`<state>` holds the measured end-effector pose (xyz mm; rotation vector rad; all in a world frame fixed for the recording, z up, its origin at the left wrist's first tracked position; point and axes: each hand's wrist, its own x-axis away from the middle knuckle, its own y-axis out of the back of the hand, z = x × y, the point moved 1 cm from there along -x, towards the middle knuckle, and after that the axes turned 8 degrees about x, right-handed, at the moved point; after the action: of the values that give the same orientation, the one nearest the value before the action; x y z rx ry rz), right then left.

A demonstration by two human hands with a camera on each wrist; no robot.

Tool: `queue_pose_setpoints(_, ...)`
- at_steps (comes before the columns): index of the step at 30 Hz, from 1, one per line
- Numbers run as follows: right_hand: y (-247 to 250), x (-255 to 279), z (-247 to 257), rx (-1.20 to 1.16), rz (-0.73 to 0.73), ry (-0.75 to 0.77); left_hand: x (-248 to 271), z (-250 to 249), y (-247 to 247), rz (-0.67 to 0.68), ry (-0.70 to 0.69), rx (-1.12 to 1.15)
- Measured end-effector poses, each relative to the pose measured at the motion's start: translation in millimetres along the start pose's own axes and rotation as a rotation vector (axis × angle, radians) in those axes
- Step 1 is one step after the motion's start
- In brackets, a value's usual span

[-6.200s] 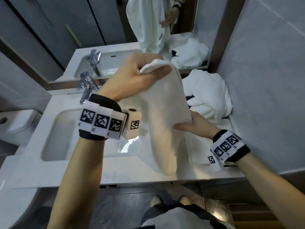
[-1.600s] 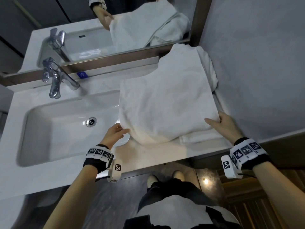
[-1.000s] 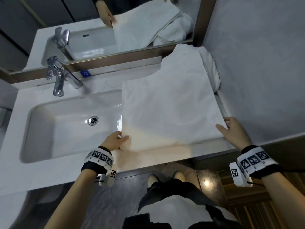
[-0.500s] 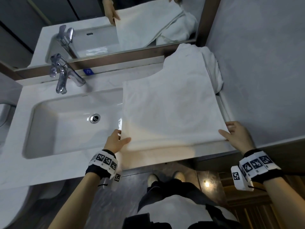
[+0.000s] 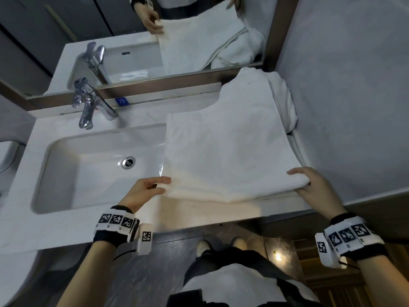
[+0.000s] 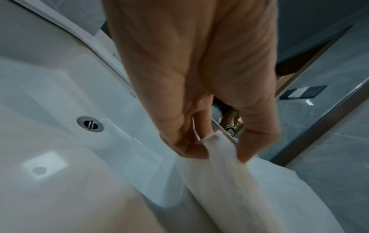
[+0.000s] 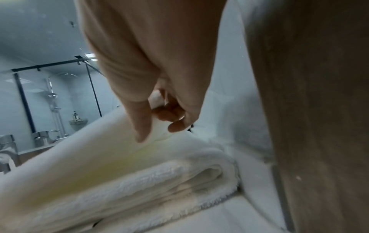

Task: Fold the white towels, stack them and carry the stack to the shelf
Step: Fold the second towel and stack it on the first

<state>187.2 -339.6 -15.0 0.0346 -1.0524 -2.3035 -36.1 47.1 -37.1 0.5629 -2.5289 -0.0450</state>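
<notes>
Far left there's a bit of toilet [image 5: 6, 156] poking into the head view, then the white counter [image 5: 199, 213] with the basin [image 5: 88, 169] sunk into it, drain [image 5: 128, 162] in the middle and a chrome tap [image 5: 88, 107] behind it under the mirror [image 5: 155, 41]. The left hand [image 5: 143, 191] is at the basin's right rim, pinching the near left corner of the towel [image 5: 225, 151] between thumb and fingers; the left wrist view shows the folded edge [image 6: 223, 157] clamped right there above the basin [image 6: 49, 110]. The towel itself is spread flat over the right part of the counter, its left edge hanging a little over the basin, its far end lying up on a heap of more towels [image 5: 281, 100] in the back right corner by the wall [image 5: 343, 96]. The right hand [image 5: 314, 187] grips the near right corner, thumb on top and fingers curled under. From the right wrist view the corner [image 7: 159, 126] is pinched, and under it sits a folded towel [image 7: 159, 181] on the counter. Both wrists wear bands with black-and-white tags.
</notes>
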Motion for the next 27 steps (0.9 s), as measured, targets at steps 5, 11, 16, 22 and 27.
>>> queue_pose_setpoints(5,9.9,-12.9,14.3,0.069,-0.195,0.070,3.4,3.1,0.1,0.093,0.026,-0.066)
queue_pose_setpoints(11,22.5,-39.6,33.2,-0.021,-0.391,0.221,-6.9,-0.7,4.2,-0.312,-0.172,-0.095)
queue_pose_setpoints(16,22.3,-70.1,51.7,-0.237,-0.397,0.234,-28.6,-15.8,7.2,-0.460,-0.229,-0.002)
queue_pose_setpoints(22,29.0,-124.4,84.8,-0.254,-0.499,0.187,-75.0,-49.2,20.2,-0.572,-0.277,0.022)
queue_pose_setpoints(27,38.9,-175.1,111.6,-0.258,-0.473,0.113,-121.2,-80.5,37.9,-0.605,-0.277,-0.062)
